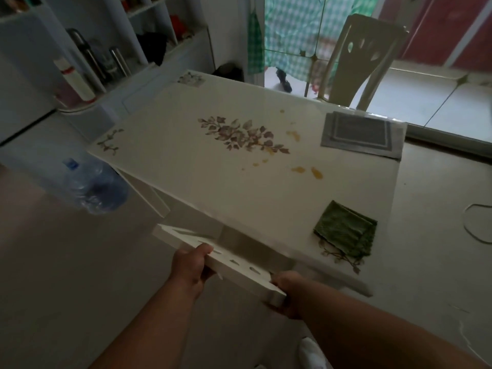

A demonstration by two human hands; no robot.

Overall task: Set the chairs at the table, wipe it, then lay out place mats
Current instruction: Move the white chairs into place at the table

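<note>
A white chair (229, 258) stands at the near side of the table, its backrest top under my hands. My left hand (190, 270) grips the backrest's left part and my right hand (288, 291) grips its right corner. The white table (213, 169) has a leaf print in the middle and yellow stains (306, 170) to the right of it. A folded green cloth (346, 230) lies at the near right corner. A stack of grey place mats (363, 134) lies at the far right corner. A second cream chair (364, 59) stands at the far side.
A large blue water bottle (93, 186) lies on the floor left of the table. White shelves with flasks (87, 57) line the left wall. A cord (476, 222) curls on the floor at right. An open doorway with green checked cloth (292, 35) is behind the table.
</note>
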